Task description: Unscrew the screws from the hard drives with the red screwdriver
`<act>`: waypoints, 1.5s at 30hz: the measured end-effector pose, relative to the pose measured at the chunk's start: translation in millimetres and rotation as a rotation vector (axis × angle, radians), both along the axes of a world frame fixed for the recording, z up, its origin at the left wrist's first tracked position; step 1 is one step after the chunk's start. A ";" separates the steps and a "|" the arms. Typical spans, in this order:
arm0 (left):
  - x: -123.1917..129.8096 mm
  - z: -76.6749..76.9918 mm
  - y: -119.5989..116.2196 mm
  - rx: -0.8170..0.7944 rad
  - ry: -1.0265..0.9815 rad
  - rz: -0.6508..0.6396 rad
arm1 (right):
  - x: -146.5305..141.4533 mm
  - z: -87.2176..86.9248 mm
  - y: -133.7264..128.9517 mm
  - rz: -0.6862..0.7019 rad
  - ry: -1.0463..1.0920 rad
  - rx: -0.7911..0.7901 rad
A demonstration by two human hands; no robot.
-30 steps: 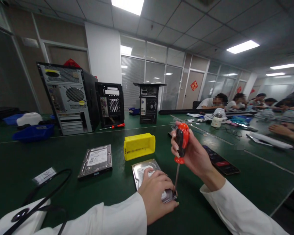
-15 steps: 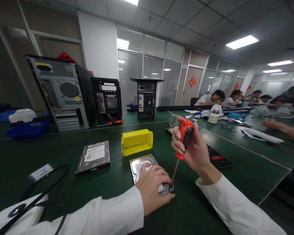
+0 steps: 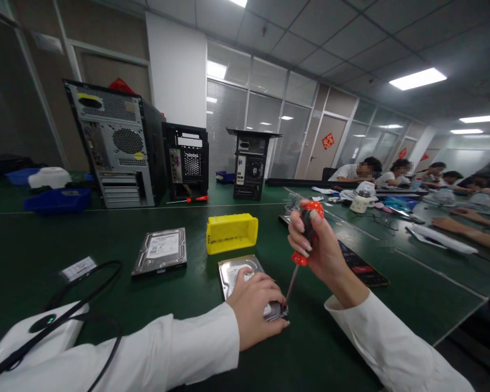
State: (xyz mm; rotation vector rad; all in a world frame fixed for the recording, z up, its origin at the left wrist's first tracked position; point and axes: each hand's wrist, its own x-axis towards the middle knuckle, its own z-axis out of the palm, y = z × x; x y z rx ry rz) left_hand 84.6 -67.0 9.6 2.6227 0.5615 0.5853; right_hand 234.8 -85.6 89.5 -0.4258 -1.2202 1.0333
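A silver hard drive (image 3: pixel 228 270) lies on the green table (image 3: pixel 147 305), partly covered by my left hand (image 3: pixel 258 307), whose fingers wrap over it and hold it. My right hand (image 3: pixel 320 245) grips the red and black handle of a screwdriver (image 3: pixel 300 258). Its shaft slants down to the drive's near right corner, beside my left fingertips. The exact spot under the tip is too small to make out. Behind the drive stands a yellow bin (image 3: pixel 232 234). Left of that bin lies a second hard drive (image 3: pixel 160 251).
Computer cases (image 3: pixel 120 144) stand at the back left, near a red screwdriver (image 3: pixel 198 199) and a blue tray (image 3: pixel 57 201). A phone (image 3: pixel 361 267) lies right of my right hand. A white device (image 3: pixel 44 332) with black cables is at lower left. Several people sit at the far right.
The camera view has shifted slightly, so the scene sits a little further right. My right hand has turned on the screwdriver handle. My left hand stays on the drive.
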 end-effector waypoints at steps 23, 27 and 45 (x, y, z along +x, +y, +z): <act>5.4 -3.5 2.3 0.009 0.017 0.021 | -4.3 6.0 2.1 0.127 -0.055 -0.026; 6.8 -3.7 2.4 0.012 0.022 0.024 | -1.9 4.4 2.9 0.160 -0.026 -0.034; 6.4 -4.2 2.6 0.011 0.012 0.015 | 2.8 1.7 0.3 0.272 -0.038 -0.013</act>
